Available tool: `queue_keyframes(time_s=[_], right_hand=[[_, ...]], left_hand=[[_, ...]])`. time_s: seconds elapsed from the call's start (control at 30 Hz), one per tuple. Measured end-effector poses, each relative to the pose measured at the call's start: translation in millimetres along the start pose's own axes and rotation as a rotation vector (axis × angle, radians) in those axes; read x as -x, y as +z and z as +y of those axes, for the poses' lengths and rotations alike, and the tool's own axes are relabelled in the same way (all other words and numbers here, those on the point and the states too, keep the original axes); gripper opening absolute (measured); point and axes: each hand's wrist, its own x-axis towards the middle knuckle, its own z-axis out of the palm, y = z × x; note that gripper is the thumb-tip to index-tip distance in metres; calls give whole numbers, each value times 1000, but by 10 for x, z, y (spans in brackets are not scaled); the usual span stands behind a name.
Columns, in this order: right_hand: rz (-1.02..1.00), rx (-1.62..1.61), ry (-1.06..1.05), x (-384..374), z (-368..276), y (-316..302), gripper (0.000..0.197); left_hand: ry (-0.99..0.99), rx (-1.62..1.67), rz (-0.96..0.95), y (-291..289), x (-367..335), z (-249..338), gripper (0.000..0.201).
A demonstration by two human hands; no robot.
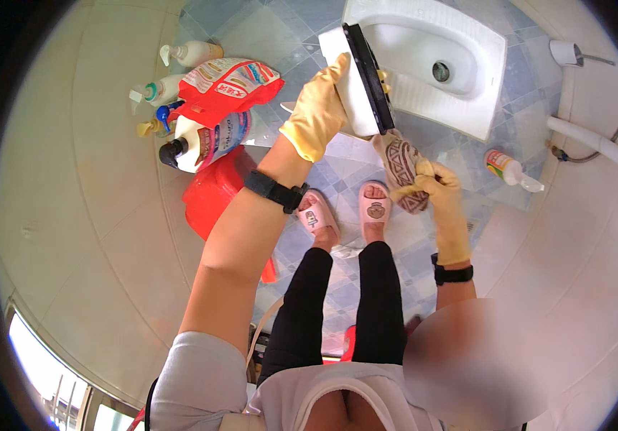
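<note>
In the head view, grips a white-and-black piece (358,97) in the gloved left hand (319,111), across the left edge of the squat toilet (494,79), and pinches a patterned cloth (402,165) in the gloved right hand (439,187), on its near side. Apparently at a wiping step, calling for a firm left grip and cloth contact. Note, left of the toilet, a red-and-white pouch (230,86), a black-capped bottle (212,140) and a red bin (212,190), likely to crowd leftward movement; near right, a small bottle (503,167).

Pale tiled walls (57,215) left and right; blue-grey tile floor (251,32) centre and top. White squat toilet (492,93) upper right. Bright window (39,363) lower left.
</note>
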Motion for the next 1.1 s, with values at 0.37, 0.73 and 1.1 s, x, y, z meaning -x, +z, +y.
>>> queue_keyframes(time_s=[0.37, 0.73, 1.1], right_hand=[[-44, 484, -927, -178, -660, 428, 9], [273, 880, -1128, -1426, -679, 774, 16], [50, 853, -218, -1638, -1376, 803, 25]], left_hand=[[-80, -494, 286, 347, -78, -508, 51], [112, -670, 1, 163, -101, -457, 79], [48, -730, -102, 113, 119, -455, 32]])
